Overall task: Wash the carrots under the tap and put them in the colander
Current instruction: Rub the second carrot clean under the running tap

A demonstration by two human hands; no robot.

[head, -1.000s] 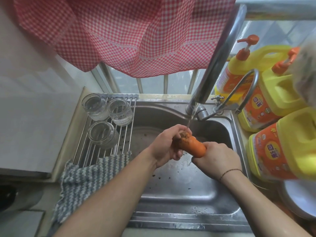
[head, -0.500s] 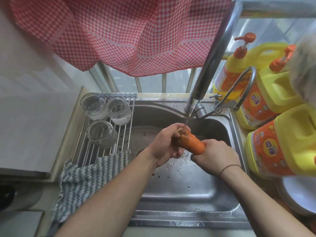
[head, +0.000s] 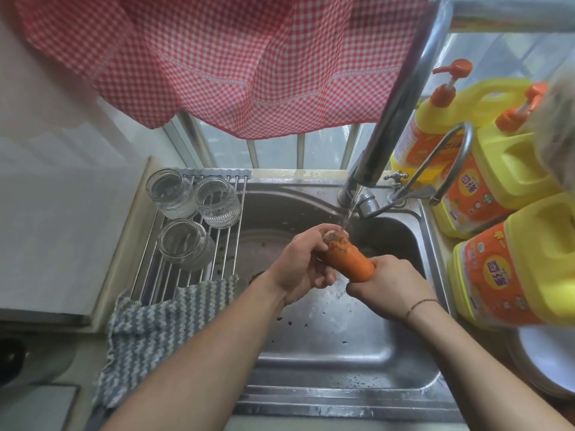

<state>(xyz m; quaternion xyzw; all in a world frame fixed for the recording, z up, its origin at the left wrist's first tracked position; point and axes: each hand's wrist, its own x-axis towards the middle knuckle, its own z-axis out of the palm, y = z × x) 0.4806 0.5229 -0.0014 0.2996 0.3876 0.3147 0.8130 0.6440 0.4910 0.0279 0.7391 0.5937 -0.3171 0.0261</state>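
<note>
Sink steel, soil specks on floor; washing step underway, judged partway.
Tap running, thin stream hitting carrot's top end.
Left hand wrapped round dirty top end; right hand gripping lower end.
Carrot over basin between hands, soil clinging near top.
Colander not in view; transfer not yet done; other carrots unseen.

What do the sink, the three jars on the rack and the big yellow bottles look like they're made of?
The sink looks like stainless steel: grey, brushed, with dull reflections and water spots. The jars seem to be clear glass, since the rack bars show through their ribbed walls, though clear plastic can't be ruled out. The bottles look like glossy moulded plastic, opaque yellow with orange printed labels.
</note>
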